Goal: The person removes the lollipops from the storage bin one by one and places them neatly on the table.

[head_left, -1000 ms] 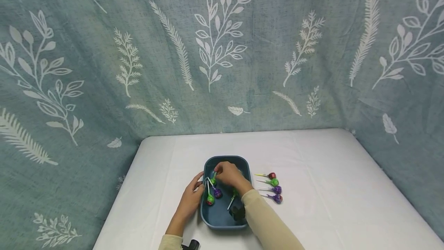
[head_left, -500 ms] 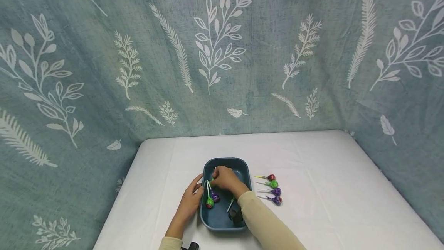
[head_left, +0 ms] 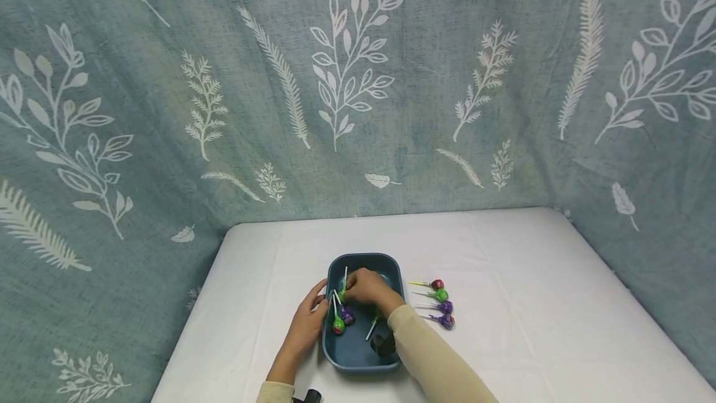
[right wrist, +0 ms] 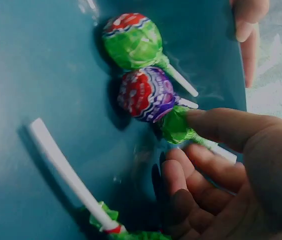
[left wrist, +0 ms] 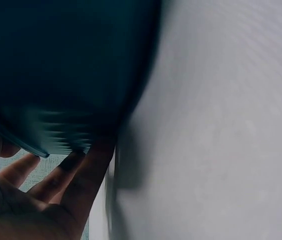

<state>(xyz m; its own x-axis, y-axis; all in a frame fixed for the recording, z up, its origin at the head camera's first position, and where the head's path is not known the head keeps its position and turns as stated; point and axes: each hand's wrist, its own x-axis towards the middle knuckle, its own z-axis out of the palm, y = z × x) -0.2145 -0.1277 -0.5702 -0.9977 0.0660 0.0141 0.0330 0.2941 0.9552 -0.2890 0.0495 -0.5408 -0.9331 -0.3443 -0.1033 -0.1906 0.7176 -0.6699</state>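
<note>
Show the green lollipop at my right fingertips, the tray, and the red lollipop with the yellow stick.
Green lollipop [right wrist: 176, 126], right wrist view: green wrapper.
Tray [head_left: 353, 348], head view: bare floor.
Red lollipop [head_left: 437, 284], head view: wrapped head.

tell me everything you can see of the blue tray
The blue tray is a dark rectangle with rounded corners and a thin rim; it looks like smooth plastic, with ridges on its outside in the left wrist view. It sits upright on the white table, its longer sides pointing away from the person. The left hand touches its left side. Wrapped lollipops lie in it. The right hand is inside; whether it touches the tray is unclear.
</note>
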